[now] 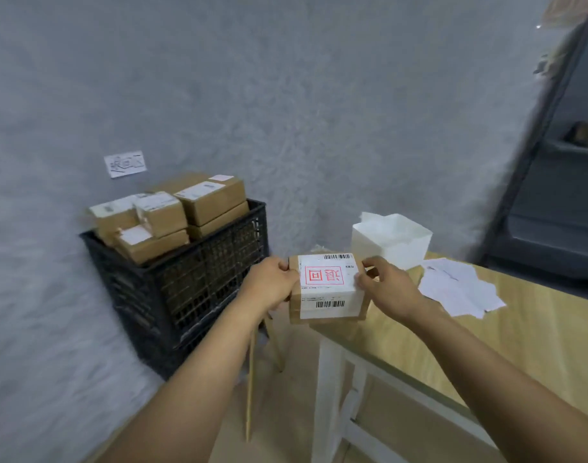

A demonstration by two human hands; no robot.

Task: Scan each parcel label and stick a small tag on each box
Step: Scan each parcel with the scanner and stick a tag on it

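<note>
**Both hands on one small box at the table corner**

So the person has a small cardboard box held up in front of them, right over the near corner of the wooden table. Can't really tell if the box's bottom edge sits on the table corner or hangs just above it.

The left hand grips the box's left end, fingers curled round the edge with the thumb up top. The right hand is on the right end, thumb and fingertips pinching at the edge of the white tag with the red stamp on it. That tag lies on the box's top face, over part of the white shipping label, and there's a barcode showing above it and another one below. Whether the tag is fully stuck down is hard to say from here.

Off to the left, well apart from the hands, a black plastic crate sits against the grey wall, piled over the rim with more brown boxes, most of them showing white labels. A little paper sign is stuck on the wall above the crate.

On the table just behind the held box there's a white open-top container, and beside it a loose spread of white paper sheets. A dark shelf unit stands at the far right.
</note>
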